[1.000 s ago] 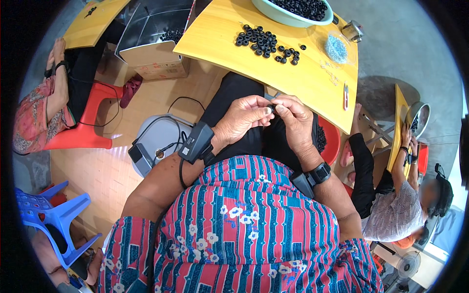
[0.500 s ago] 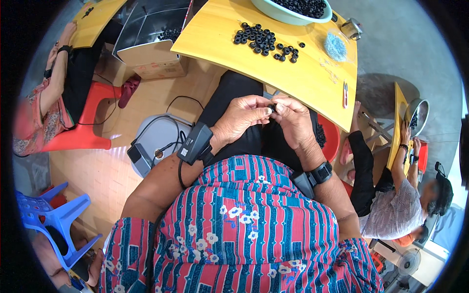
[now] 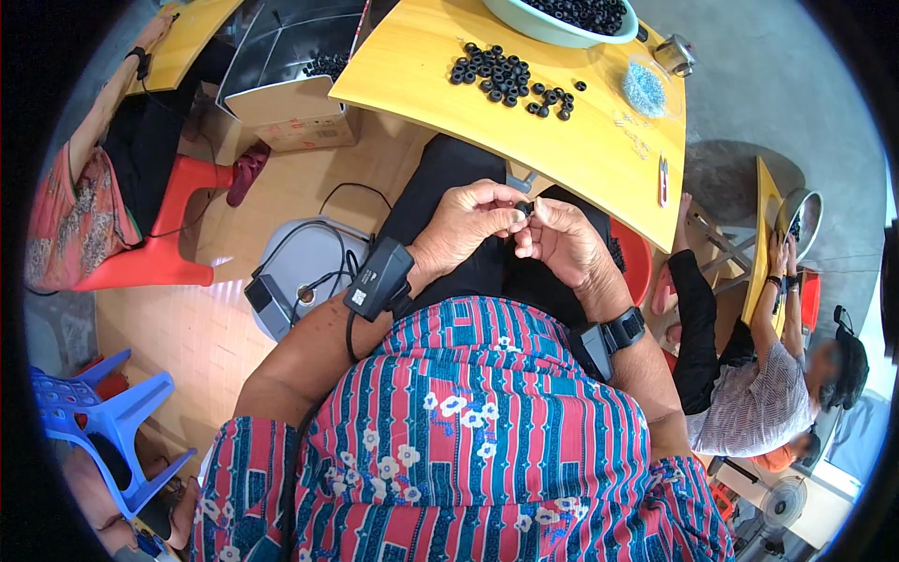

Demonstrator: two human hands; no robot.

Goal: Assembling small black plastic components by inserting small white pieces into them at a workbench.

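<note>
Just this side of the yellow table (image 3: pixel 524 122), over the lap, the left hand (image 3: pixel 465 225) and right hand (image 3: pixel 560 242) meet fingertip to fingertip, both pinching one small black ring (image 3: pixel 523 207) between them. Farther off on the table lies a heap of black rings (image 3: pixel 510 77). Beyond it, at the table's far edge, stands a pale bowl (image 3: pixel 562 21) full of more.
</note>
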